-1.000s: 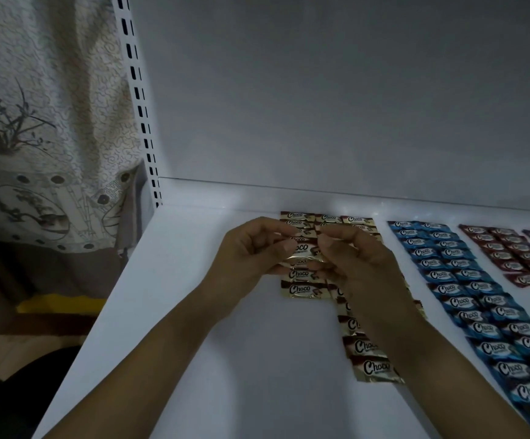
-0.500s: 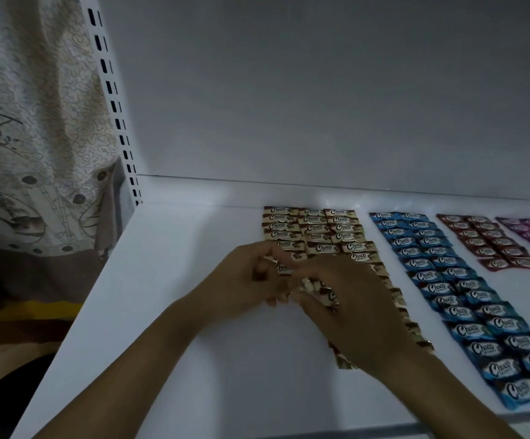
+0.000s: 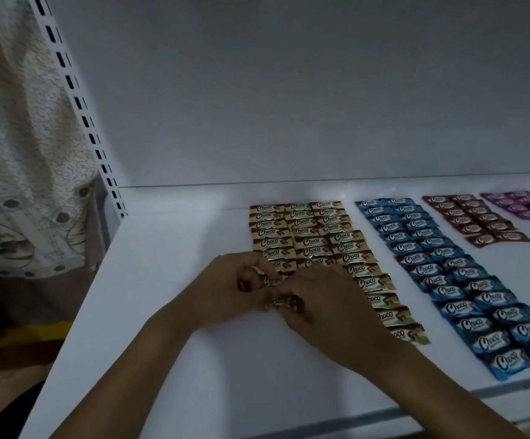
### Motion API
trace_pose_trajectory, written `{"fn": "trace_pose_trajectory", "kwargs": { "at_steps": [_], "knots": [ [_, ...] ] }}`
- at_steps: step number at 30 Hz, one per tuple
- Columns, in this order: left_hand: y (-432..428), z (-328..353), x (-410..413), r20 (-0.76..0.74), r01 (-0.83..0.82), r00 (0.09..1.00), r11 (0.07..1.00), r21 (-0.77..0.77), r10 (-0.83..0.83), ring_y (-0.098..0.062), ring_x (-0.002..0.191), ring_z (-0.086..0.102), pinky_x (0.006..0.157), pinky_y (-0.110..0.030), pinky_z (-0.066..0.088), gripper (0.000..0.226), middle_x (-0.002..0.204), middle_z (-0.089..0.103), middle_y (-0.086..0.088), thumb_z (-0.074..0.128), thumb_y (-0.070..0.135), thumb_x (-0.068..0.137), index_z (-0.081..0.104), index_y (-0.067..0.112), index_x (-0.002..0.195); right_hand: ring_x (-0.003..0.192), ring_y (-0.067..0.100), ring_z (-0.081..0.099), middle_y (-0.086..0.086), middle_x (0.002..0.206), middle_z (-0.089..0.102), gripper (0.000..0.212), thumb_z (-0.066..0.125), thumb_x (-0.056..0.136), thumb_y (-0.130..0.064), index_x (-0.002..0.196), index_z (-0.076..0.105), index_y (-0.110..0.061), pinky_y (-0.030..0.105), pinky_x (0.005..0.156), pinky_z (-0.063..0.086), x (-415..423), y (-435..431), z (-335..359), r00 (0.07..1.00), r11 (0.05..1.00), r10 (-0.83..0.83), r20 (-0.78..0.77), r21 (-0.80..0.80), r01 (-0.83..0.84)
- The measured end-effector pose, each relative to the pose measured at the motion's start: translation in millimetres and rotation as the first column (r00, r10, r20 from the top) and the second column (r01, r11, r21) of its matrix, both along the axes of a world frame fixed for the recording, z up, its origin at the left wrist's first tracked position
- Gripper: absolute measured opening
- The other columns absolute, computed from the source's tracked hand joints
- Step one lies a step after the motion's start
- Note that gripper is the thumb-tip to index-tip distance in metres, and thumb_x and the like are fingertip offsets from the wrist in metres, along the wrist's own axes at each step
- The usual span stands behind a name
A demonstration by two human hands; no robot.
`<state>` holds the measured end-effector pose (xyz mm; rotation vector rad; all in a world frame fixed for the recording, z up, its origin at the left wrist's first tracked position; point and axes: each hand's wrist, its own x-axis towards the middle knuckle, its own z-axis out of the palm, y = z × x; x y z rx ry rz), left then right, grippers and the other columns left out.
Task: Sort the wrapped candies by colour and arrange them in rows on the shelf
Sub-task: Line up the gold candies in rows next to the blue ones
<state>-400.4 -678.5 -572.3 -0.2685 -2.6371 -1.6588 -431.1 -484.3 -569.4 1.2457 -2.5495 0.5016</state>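
Observation:
On the white shelf (image 3: 168, 312) lie rows of wrapped "Choco" candies: a gold-brown block (image 3: 314, 236), a blue block (image 3: 453, 274), a dark red block (image 3: 475, 220) and a purple group (image 3: 523, 204) at the far right. My left hand (image 3: 225, 289) holds several gold-brown candies in its curled fingers at the near end of the gold block's left column. My right hand (image 3: 327, 305) pinches one gold-brown candy (image 3: 64, 302) low against the shelf, just under the left hand. The hands hide the near ends of the left and middle gold columns.
A perforated white upright (image 3: 77, 103) bounds the shelf on the left, with a patterned curtain (image 3: 20, 153) beyond it. The grey back wall (image 3: 289, 90) rises behind the candies. The shelf's front edge (image 3: 384, 410) runs below my forearms.
Both hands dropped from above the gold block to the shelf surface at its near left end. The candy held between them came down with them. The camera view shifted slightly.

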Motion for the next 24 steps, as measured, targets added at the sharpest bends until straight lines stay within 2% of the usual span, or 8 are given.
{"fn": "trace_pose_trajectory", "kwargs": {
  "at_steps": [3, 5, 9, 12, 14, 17, 20, 24],
  "knots": [
    [1, -4, 1, -0.121, -0.040, 0.992, 0.985, -0.169, 0.020, -0.002, 0.047, 0.049, 0.053, -0.015, 0.040, 0.012, 0.049, 0.056, 0.010, 0.079, 0.024, 0.076, 0.068, 0.022, 0.081, 0.078, 0.008, 0.057, -0.015, 0.082, 0.065, 0.020, 0.052, 0.081, -0.038, 0.088, 0.070, -0.031, 0.024, 0.074, 0.036, 0, 0, -4, 1.000, 1.000, -0.022, -0.021, -0.005, 0.022],
    [2, -8, 2, -0.240, -0.079, 0.971, 0.949, -0.304, 0.004, -0.002, 0.044, 0.047, 0.050, -0.011, 0.035, 0.022, 0.047, 0.050, 0.013, 0.073, 0.045, 0.071, 0.066, 0.026, 0.080, 0.076, 0.008, 0.057, -0.015, 0.082, 0.066, 0.021, 0.050, 0.081, -0.035, 0.086, 0.070, -0.031, 0.021, 0.075, 0.030, -1, 1, -5, 0.999, 1.000, -0.028, -0.029, -0.015, 0.027],
    [-1, -13, -1, -0.353, -0.196, 0.935, 0.876, -0.440, 0.032, 0.002, 0.064, 0.052, 0.054, -0.010, 0.035, 0.034, 0.062, 0.053, 0.019, 0.058, 0.066, 0.067, 0.061, 0.036, 0.083, 0.072, 0.007, 0.057, -0.015, 0.078, 0.065, 0.023, 0.047, 0.082, -0.033, 0.081, 0.070, -0.030, 0.019, 0.072, 0.025, -3, 4, -7, 0.999, 0.999, -0.036, -0.040, -0.029, 0.035],
    [-3, -16, -4, -0.427, -0.249, 0.903, 0.865, -0.435, 0.046, 0.008, 0.091, 0.048, 0.070, -0.010, 0.040, 0.044, 0.095, 0.055, 0.028, 0.059, 0.066, 0.068, 0.065, 0.034, 0.099, 0.071, 0.008, 0.058, -0.013, 0.078, 0.065, 0.021, 0.049, 0.085, -0.031, 0.082, 0.070, -0.029, 0.024, 0.071, 0.038, -4, 1, -7, 0.998, 0.999, -0.038, -0.053, -0.021, 0.037],
    [-4, -21, -6, -0.442, -0.245, 0.896, 0.880, -0.407, 0.045, 0.004, 0.104, 0.048, 0.082, -0.016, 0.045, 0.052, 0.111, 0.054, 0.026, 0.061, 0.064, 0.068, 0.068, 0.030, 0.107, 0.071, 0.009, 0.059, -0.011, 0.079, 0.065, 0.021, 0.048, 0.085, -0.027, 0.083, 0.069, -0.026, 0.027, 0.069, 0.046, -2, 3, -5, 0.998, 0.999, -0.033, -0.053, -0.040, 0.031],
    [-4, -22, -7, -0.437, -0.216, 0.899, 0.894, -0.391, 0.026, -0.002, 0.112, 0.049, 0.093, -0.028, 0.048, 0.051, 0.119, 0.055, 0.020, 0.061, 0.061, 0.070, 0.070, 0.028, 0.108, 0.072, 0.008, 0.059, -0.009, 0.079, 0.066, 0.016, 0.053, 0.085, -0.022, 0.085, 0.069, -0.022, 0.025, 0.067, 0.047, -2, 16, 0, 0.997, 0.984, -0.070, -0.013, -0.164, 0.067],
    [-4, -23, -9, -0.427, -0.194, 0.904, 0.898, -0.395, 0.008, -0.004, 0.114, 0.051, 0.095, -0.034, 0.049, 0.045, 0.122, 0.058, 0.015, 0.059, 0.061, 0.075, 0.071, 0.030, 0.106, 0.073, 0.003, 0.058, -0.012, 0.080, 0.068, 0.021, 0.051, 0.087, -0.030, 0.087, 0.070, -0.023, 0.012, 0.066, 0.044, -3, 35, 1, 0.991, 0.958, -0.114, 0.063, -0.258, 0.127],
    [-1, -23, -8, -0.445, -0.160, 0.895, 0.904, -0.396, -0.037, -0.003, 0.117, 0.048, 0.096, -0.031, 0.047, 0.047, 0.126, 0.057, 0.016, 0.053, 0.069, 0.080, 0.071, 0.034, 0.107, 0.082, 0.001, 0.055, -0.017, 0.085, 0.066, 0.013, 0.058, 0.084, -0.026, 0.089, 0.069, -0.025, 0.001, 0.082, 0.036, -2, 49, -2, 0.979, 0.946, -0.176, 0.107, -0.256, 0.198]
  ]
}}
